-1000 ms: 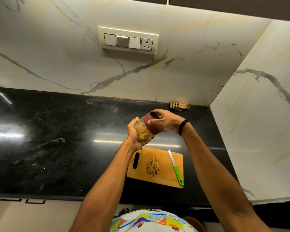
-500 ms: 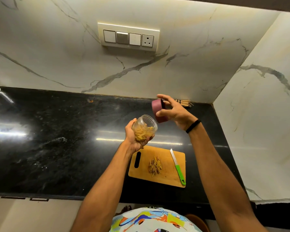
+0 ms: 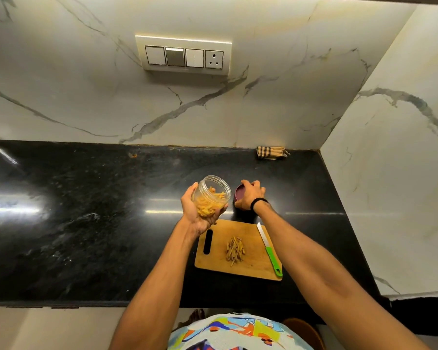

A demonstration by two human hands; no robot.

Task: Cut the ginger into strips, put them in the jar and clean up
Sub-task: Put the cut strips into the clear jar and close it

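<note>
- Head view: we look down at a black stone counter (image 3: 86,223) against a white marble wall.
- The left hand (image 3: 199,218) cups a clear, round jar (image 3: 213,193) in the air above the counter, fingers curled under and around its body. The jar is tilted, with its open mouth facing up and away from us.
- Inside the jar we see pale yellow-orange strips heaped against its lower side.
- The right hand (image 3: 249,197) lies over a dark red lid (image 3: 239,194) just right of the jar, fingers curled over its rim. We cannot tell whether the lid touches the counter.
- Near us lies a wooden cutting board (image 3: 256,267), with a small pile of tan ginger strips (image 3: 235,251) at its middle.
- A green-handled knife (image 3: 269,248) lies along the board's right edge.
- A folded striped cloth (image 3: 271,153) sits by the back wall.
</note>
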